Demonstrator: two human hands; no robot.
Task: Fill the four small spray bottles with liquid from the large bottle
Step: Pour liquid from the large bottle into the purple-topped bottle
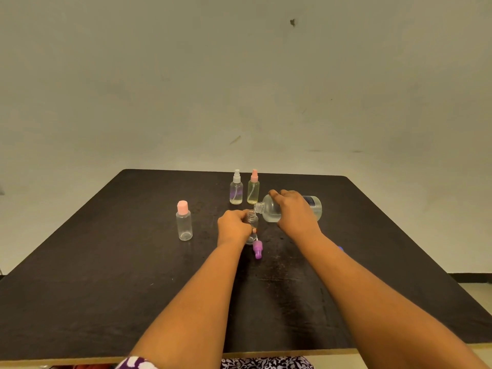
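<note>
My right hand (295, 213) grips the large clear bottle (271, 211), tipped on its side with its open neck just over the mouth of a small uncapped clear bottle (252, 222). My left hand (234, 226) is wrapped around that small bottle, which stands upright on the table. Its purple spray top (257, 249) lies on the table just in front of it. Behind stand two capped spray bottles, one with a white top (236, 191) and one with a pink top (253, 191), both holding liquid. To the left stands a clear bottle with a pink cap (184, 222), looking empty.
Everything rests on a dark table (106, 288) against a plain pale wall. A small blue thing (340, 248) peeks out from behind my right forearm. The table's near edge runs along the bottom of the view, with patterned fabric below it.
</note>
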